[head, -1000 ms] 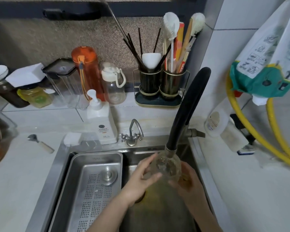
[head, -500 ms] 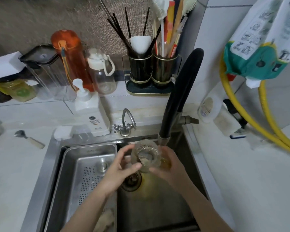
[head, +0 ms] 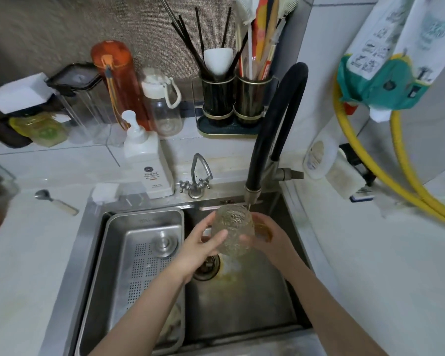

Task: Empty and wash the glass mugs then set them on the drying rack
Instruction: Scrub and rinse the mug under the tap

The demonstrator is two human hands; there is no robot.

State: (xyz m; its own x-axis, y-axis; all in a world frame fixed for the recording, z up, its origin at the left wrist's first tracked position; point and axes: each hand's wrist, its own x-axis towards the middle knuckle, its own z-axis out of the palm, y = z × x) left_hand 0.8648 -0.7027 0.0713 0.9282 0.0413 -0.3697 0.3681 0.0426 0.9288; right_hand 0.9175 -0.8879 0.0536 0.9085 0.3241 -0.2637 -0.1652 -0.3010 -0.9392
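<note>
Half a second ago the mug [head: 232, 231] faced mouth-up showing dregs; now it is turned on its side under the tap [head: 252, 195], over the sink's [head: 242, 304] back edge. Left hand [head: 203, 244] and right hand [head: 265, 236] curl round it: rinsing, rack to come

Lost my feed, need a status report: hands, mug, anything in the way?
Left hand and right hand both grip textured clear glass mug. Mug under black faucet spout, above steel sink. Nothing blocking.
</note>
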